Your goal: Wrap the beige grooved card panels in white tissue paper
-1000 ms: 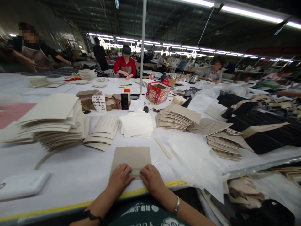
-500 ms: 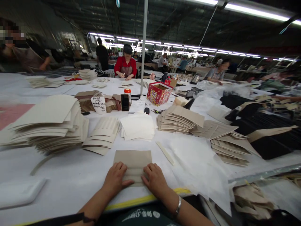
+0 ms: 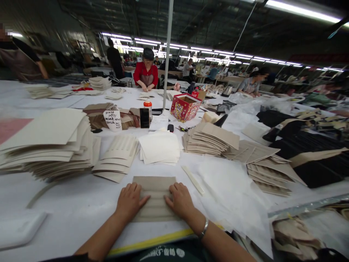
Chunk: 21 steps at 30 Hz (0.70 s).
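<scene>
A beige fabric panel [image 3: 156,209] with crosswise ridges lies flat on the white table in front of me. My left hand [image 3: 130,201] rests on its left edge, thumb stretched inward over the ridges. On the right edge lies my right hand [image 3: 180,199], its fingers spread and its thumb pointing in. Neither hand grips the panel; both press on it from above. Just beyond sits a stack of white sheets [image 3: 159,147]. To its left is a fanned pile of ridged beige panels [image 3: 116,157]. A narrow pale strip [image 3: 193,180] lies right of my right hand.
Tall stacks of beige pieces [image 3: 51,142] stand at left, more beige panels [image 3: 208,140] at right. A thin white sheet [image 3: 231,196] covers the table's right part. Farther back are a phone [image 3: 144,118], a red box [image 3: 185,107], a metal pole [image 3: 167,54] and a co-worker in red [image 3: 145,74].
Both hands have shifted slightly away from my body along the panel's edges, baring more of its near part. The co-worker in red has brought both hands together.
</scene>
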### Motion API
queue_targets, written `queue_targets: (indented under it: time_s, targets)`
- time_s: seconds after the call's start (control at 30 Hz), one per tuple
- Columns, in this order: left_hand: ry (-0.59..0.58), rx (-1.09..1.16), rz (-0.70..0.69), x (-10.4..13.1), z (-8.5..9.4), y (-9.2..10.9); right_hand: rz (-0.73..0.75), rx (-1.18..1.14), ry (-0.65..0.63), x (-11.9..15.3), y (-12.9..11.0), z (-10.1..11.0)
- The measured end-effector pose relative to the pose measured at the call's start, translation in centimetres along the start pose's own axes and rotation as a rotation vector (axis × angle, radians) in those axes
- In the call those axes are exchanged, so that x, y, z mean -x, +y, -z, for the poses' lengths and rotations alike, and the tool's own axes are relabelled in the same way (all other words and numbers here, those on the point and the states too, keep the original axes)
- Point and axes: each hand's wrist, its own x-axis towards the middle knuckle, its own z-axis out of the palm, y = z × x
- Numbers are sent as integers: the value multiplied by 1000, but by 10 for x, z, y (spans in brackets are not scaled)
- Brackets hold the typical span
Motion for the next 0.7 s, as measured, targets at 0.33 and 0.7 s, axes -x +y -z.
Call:
queue_targets:
  time_s: [0.33,0.7]
  targets:
    - [57,82,-101,-15,-14,4,54,-26,44,-18,-4,-8]
    - [176,162,-243,-34,-26,8,97,-182,52,-43,-17,-8]
